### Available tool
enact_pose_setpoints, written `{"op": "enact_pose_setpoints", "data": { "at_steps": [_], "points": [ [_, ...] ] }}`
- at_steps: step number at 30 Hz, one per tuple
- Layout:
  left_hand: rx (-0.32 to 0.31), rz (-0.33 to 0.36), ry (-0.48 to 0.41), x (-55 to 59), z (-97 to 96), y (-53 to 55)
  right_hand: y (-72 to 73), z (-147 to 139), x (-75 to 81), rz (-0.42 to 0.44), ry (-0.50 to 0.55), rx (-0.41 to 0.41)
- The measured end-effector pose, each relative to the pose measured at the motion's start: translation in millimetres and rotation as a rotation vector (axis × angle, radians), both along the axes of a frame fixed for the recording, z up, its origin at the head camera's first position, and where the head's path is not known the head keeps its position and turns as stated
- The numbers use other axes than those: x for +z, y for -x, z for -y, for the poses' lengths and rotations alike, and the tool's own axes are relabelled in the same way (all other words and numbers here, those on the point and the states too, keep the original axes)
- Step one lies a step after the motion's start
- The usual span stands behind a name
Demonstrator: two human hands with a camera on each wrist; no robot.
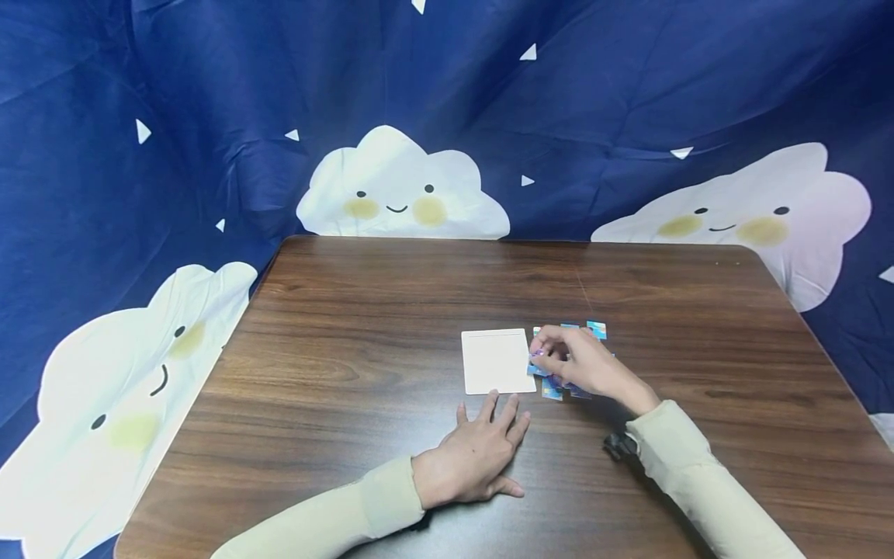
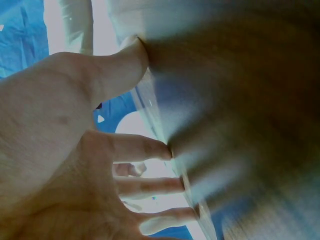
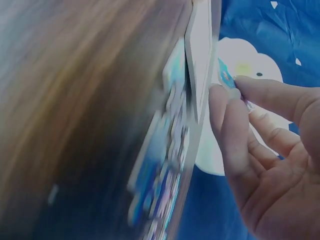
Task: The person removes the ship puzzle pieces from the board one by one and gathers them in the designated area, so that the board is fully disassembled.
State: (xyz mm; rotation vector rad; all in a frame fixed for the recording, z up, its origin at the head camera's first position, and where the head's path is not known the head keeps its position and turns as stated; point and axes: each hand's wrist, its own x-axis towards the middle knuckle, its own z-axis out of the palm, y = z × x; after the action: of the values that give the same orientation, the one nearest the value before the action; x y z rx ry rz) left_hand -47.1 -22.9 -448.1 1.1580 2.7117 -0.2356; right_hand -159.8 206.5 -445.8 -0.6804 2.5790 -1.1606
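Note:
Thumb and fingers of my right hand (image 1: 583, 361) pinch a small blue-and-purple puzzle piece (image 3: 226, 75), lifted off the table beside the right edge of a white square board (image 1: 497, 363). More puzzle pieces (image 1: 552, 389) lie in a loose cluster under and around that hand, partly hidden by it. In the right wrist view, the loose pieces (image 3: 152, 150) look blurred along the tabletop. My left hand (image 1: 475, 454) rests on the table with its fingers spread, fingertips close to the board's lower edge. Nothing is held in it.
The brown wooden table (image 1: 335, 326) has rounded corners and ends at a dark blue curtain (image 1: 559, 101) with white smiling clouds. A small black object (image 1: 618, 446) sits at the right sleeve's cuff.

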Motion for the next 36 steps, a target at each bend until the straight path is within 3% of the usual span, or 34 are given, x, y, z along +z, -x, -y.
{"op": "enact_pose_setpoints", "data": {
  "at_steps": [7, 14, 20, 36],
  "points": [
    [0.019, 0.025, -0.011, 0.1, 1.9, 0.3, -5.0, -27, 3.2, -0.108, -0.035, -0.077],
    [0.007, 0.016, -0.024, 2.1, 3.0, 0.9, -11.9, -58, 4.6, -0.025, -0.015, -0.165],
    [-0.002, 0.007, -0.030, 2.1, 3.0, -0.6, -19.8, -77, 3.1, -0.008, -0.051, -0.214],
    [-0.004, 0.015, -0.035, -0.4, 0.8, 0.2, -30.4, -92, -2.3, 0.045, -0.108, -0.225]
  ]
}}
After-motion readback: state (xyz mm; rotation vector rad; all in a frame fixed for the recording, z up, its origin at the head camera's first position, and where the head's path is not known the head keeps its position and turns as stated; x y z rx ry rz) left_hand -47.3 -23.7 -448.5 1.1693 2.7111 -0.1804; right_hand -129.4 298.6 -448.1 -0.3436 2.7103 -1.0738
